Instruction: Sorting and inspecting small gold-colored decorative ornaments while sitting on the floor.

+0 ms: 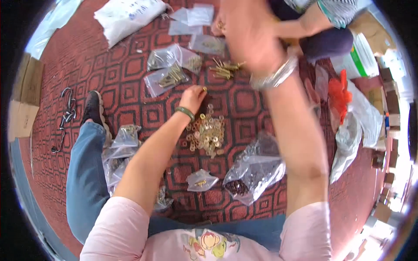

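My left hand [194,98], with a green bangle at its wrist, pinches a small brass-coloured piece [204,88] between its fingertips, low over the carpet. Just nearer me lies a loose pile of small pale and brass-coloured rings [206,134]. My right hand [256,41] is raised high at the top, large and smeared by motion; its fingers are partly cut off or hidden. Beyond the left hand lie a heap of brass-coloured screws [224,69] and a clear bag of long screws [171,78].
Another person's hand [292,29] is behind my right hand. Nearby are a small bag of brass parts [202,180], a bag of dark pieces [254,172], filled bags [126,137] by my left leg, a white sack [128,17], a red bag [339,96] and a white bucket [362,56].
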Available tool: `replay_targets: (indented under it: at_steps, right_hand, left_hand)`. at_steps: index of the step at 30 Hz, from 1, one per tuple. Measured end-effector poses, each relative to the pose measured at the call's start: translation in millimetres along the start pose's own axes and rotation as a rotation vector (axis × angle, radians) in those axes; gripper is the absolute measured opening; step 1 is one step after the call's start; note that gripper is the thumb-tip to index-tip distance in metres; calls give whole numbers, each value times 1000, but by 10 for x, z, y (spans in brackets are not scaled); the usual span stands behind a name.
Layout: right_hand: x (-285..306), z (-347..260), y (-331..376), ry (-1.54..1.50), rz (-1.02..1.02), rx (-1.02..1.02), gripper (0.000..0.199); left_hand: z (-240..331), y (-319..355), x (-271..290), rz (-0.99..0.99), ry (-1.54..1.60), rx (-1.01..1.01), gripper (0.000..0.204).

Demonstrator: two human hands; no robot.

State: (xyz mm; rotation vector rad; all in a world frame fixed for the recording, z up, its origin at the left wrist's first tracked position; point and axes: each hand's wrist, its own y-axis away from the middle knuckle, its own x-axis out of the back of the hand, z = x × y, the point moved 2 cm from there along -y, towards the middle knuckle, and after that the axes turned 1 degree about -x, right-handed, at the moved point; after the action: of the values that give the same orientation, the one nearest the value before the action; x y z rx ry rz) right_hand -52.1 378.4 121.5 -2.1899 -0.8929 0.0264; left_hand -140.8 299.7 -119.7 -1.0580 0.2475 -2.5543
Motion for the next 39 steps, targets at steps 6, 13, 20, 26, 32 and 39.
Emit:
replay_targets:
  at_steps: [6, 13, 20, 26, 32, 39]
  right_hand:
    - [238, -21, -139, -203, 91, -134, 37]
    - [473, -109, -70, -480, 125, -215, 42]
    - [385, 967, 1620, -839, 700, -1123, 53]
    - [293, 1111, 1770, -814, 799, -1393, 52]
    - [39, 1129, 1558, -438, 63, -1342, 46]
    - [88, 1501, 1513, 10, -124, -1067, 45]
  left_hand:
    - [114, 31, 22, -11, 65, 88, 13]
    - [62, 29, 29, -8, 86, 60, 13]
    - [153, 82, 14, 36, 83, 10, 12]
    - [144, 6, 96, -44, 34, 77, 13]
    - [44, 34, 95, 25, 73, 3, 12]
    - [118, 60, 36, 13, 83, 36, 12]
